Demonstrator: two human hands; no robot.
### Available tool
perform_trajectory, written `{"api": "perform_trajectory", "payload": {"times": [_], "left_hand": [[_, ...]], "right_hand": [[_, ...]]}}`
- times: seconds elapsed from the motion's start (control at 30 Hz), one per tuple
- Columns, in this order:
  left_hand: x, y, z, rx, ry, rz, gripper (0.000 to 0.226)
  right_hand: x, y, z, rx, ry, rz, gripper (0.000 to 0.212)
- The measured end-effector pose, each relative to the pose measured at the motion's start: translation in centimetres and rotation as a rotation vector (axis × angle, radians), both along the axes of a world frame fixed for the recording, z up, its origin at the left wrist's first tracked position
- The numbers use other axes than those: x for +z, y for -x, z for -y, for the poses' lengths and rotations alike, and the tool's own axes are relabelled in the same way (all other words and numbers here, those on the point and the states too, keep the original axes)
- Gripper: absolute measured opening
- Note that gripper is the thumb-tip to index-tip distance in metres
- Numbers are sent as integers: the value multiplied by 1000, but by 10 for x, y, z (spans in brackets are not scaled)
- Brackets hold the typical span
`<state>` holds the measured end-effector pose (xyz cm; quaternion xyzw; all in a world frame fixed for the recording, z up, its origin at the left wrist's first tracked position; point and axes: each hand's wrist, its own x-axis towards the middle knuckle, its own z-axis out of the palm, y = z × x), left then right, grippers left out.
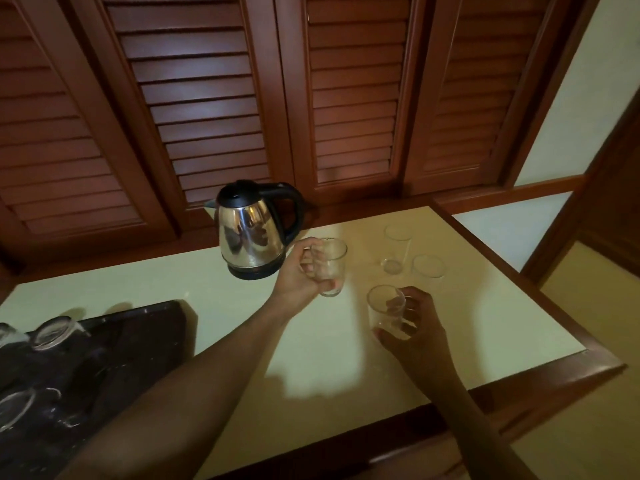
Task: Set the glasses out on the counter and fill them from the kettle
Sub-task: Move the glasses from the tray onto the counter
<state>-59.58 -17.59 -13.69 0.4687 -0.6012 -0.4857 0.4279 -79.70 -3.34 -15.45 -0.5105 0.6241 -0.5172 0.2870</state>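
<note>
A steel kettle (251,233) with a black lid and handle stands at the back of the pale counter (485,323). Just right of it my left hand (299,271) grips an upright clear glass (330,266). My right hand (414,327) holds a second clear glass (386,308) nearer the front, fingers curled round its side. Two more clear glasses stand on the counter further right: a tall one (396,249) and a shorter one (428,268) beside it.
A dark tray (138,337) at the left holds several upturned glasses (52,336). Brown louvred shutters (207,116) rise behind the counter. A wooden rim (540,379) edges the counter at the front and right.
</note>
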Motion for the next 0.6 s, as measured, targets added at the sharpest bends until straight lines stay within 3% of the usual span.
{"api": "perform_trajectory", "payload": {"times": [0.1,0.33,0.43,0.6], "left_hand": [[-9,18,8,4,6,-27,84],[-18,33,22,-27,92,149,78],[-24,37,31,-6,109,103,68],[-28,48,44,50,103,155,84]], "right_hand": [[-4,10,5,17,5,27,72],[-9,8,14,50,53,-52,74],[-11,6,23,44,59,-58,77],[-15,5,38,40,78,-81,80]]}}
